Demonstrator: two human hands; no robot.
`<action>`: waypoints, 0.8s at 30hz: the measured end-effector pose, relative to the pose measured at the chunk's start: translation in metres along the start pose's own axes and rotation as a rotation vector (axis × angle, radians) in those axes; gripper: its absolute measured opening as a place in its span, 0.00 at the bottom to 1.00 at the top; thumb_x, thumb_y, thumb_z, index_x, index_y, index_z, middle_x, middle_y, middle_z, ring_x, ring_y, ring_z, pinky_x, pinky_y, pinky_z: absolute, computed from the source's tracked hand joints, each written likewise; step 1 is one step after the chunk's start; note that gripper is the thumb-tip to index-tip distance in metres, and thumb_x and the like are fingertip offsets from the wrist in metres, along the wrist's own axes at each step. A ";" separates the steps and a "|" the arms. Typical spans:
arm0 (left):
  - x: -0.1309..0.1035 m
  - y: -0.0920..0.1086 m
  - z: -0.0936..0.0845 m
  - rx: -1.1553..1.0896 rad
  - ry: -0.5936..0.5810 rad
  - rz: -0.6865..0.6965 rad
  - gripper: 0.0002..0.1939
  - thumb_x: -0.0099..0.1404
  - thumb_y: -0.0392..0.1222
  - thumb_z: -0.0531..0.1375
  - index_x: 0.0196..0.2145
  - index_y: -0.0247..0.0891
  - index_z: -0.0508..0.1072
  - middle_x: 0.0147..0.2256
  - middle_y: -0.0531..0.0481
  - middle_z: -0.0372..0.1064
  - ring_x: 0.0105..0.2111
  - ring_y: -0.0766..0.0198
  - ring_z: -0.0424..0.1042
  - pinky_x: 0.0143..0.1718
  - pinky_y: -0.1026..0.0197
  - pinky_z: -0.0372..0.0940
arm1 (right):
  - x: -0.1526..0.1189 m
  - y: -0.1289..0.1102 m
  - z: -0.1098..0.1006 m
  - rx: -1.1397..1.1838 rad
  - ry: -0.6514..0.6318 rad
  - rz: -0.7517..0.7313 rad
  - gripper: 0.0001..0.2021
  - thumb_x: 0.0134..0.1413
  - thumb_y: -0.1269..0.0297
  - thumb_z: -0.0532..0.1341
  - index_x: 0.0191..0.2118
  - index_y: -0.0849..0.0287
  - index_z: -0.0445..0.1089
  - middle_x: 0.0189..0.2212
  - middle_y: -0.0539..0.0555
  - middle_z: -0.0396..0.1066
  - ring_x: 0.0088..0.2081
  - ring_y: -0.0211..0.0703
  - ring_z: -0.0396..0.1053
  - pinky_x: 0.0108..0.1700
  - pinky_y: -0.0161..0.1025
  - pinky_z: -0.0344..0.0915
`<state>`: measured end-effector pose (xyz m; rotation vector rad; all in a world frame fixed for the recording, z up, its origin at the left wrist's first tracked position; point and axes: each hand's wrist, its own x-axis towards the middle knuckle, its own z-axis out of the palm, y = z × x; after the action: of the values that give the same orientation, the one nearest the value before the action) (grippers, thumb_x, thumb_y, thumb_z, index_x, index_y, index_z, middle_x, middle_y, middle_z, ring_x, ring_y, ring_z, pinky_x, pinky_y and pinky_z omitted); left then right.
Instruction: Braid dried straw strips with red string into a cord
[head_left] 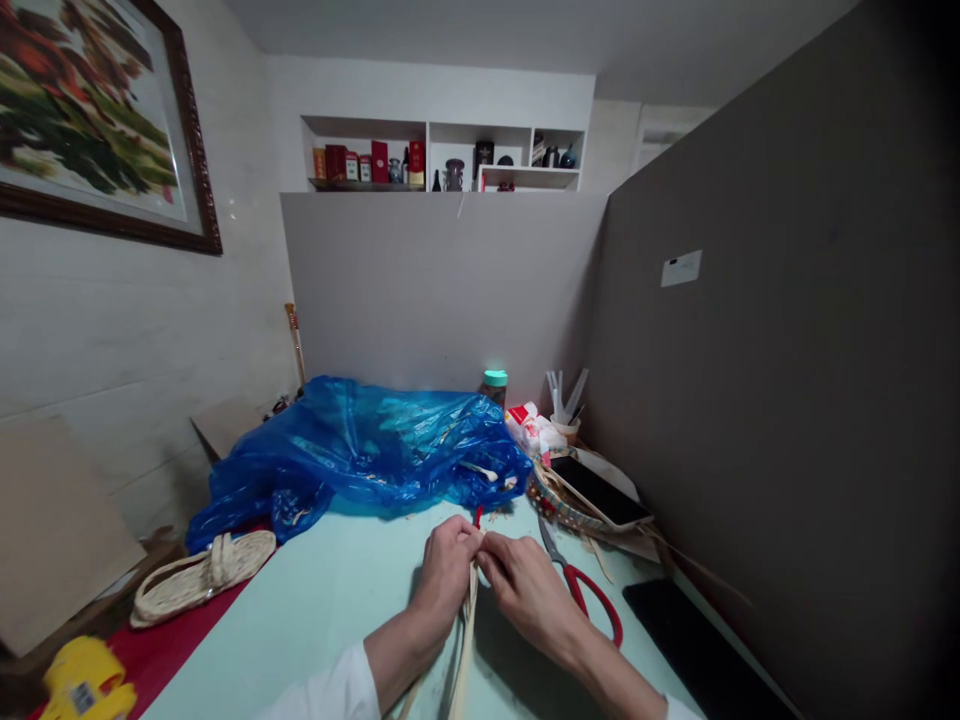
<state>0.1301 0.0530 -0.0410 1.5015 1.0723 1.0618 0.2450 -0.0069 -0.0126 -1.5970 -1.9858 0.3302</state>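
Note:
Both hands meet over the middle of the pale green tabletop (300, 620). My left hand (448, 560) is closed on a bundle of pale straw strips (466, 640) that hangs down toward me. My right hand (525, 585) pinches the top of the same bundle, its fingertips almost touching the left ones. A small red piece (478, 516) sticks up just beyond the fingertips; what it belongs to is hidden. Red-handled scissors (581, 590) lie beside my right hand, blades pointing away.
Behind the hands spreads a crumpled blue plastic bag (360, 440). To its right, a tablet (600, 490) rests on a round basket (555, 505). A woven slipper (202, 575) lies at left, with a yellow object (86, 680) nearer. A black slab (697, 640) is at right.

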 end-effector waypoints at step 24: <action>-0.008 0.008 0.000 0.097 0.118 -0.071 0.08 0.62 0.38 0.51 0.25 0.40 0.62 0.28 0.48 0.69 0.30 0.60 0.65 0.32 0.61 0.57 | 0.077 -0.006 -0.010 -0.004 -0.023 -0.002 0.10 0.54 0.61 0.55 0.25 0.58 0.66 0.22 0.52 0.70 0.27 0.42 0.68 0.29 0.35 0.53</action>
<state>0.1292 0.0445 -0.0341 1.4801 1.2664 1.0726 0.2352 0.0635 0.0195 -1.6005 -2.0063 0.3456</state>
